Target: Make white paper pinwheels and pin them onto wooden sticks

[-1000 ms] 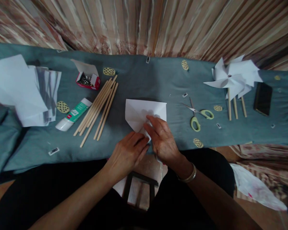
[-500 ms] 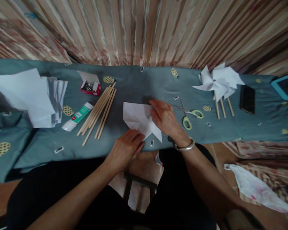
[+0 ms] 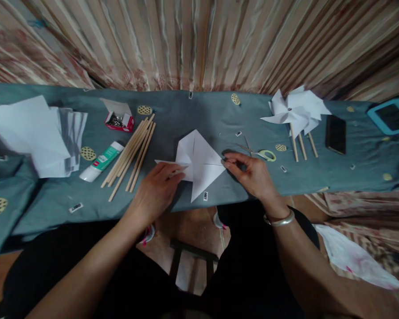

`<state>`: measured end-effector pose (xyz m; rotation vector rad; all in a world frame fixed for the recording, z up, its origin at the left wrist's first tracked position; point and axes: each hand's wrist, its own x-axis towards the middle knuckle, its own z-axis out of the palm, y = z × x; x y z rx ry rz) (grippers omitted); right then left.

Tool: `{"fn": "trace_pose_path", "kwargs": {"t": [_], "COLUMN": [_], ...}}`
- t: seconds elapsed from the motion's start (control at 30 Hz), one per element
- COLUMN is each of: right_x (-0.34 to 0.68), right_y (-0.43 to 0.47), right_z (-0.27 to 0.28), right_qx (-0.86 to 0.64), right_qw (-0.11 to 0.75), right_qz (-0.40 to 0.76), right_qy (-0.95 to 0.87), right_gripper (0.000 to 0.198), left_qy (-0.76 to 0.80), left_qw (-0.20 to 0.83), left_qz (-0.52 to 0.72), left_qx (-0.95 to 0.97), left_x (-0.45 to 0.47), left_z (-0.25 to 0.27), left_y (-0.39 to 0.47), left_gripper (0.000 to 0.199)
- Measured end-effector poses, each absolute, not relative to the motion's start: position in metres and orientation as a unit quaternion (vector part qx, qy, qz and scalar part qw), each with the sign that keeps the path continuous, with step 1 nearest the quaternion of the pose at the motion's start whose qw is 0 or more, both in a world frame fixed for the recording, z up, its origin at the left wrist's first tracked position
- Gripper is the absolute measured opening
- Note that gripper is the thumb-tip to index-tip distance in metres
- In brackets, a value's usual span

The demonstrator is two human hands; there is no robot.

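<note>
A cut sheet of white paper with slits lies between my hands near the table's front edge. My left hand pinches a flap at its left side between thumb and fingers. At the right corner of the same sheet, the thumb and forefinger of my right hand are closed on the tip. Scissors with light green handles lie just beyond the right hand, partly covered by it. To the left hand's upper left rests a bundle of wooden sticks.
A glue tube, an open red box of small metal pieces and stacked white paper lie to the left. Paper pinwheels on sticks, a phone and a blue-framed device are on the right.
The paper has been turned, so a corner now points right. My right hand has moved right to that corner, and my left hand has shifted left onto a flap.
</note>
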<state>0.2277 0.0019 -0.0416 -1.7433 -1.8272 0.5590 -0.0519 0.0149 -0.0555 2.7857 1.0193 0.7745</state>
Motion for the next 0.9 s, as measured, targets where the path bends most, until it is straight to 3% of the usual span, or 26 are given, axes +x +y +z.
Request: {"fn": "trace_pose_path", "kwargs": {"t": [0.2, 0.53, 0.7, 0.9], "right_x": [0.217, 0.195, 0.195, 0.202], "right_y": [-0.007, -0.032, -0.030, -0.024], "right_z": [-0.047, -0.042, -0.043, -0.051], "right_qx": [-0.600, -0.613, -0.556, -0.536], "right_qw": [0.268, 0.274, 0.285, 0.319], "right_qz": [0.160, 0.209, 0.185, 0.298], "right_qy": [-0.736, -0.711, -0.759, -0.723], "right_gripper": [0.043, 0.029, 0.033, 0.041], "left_qy": [0.334, 0.327, 0.333, 0.343], "left_qw": [0.019, 0.079, 0.060, 0.083], "left_qz": [0.289, 0.186, 0.170, 0.159], "left_qx": [0.897, 0.923, 0.926, 0.922], "left_x": [-0.041, -0.017, -0.018, -0.022], "left_z": [-0.051, -0.052, -0.052, -0.051], "left_y": [0.012, -0.010, -0.008, -0.011], "left_gripper": [0.019, 0.014, 0.010, 0.011]}}
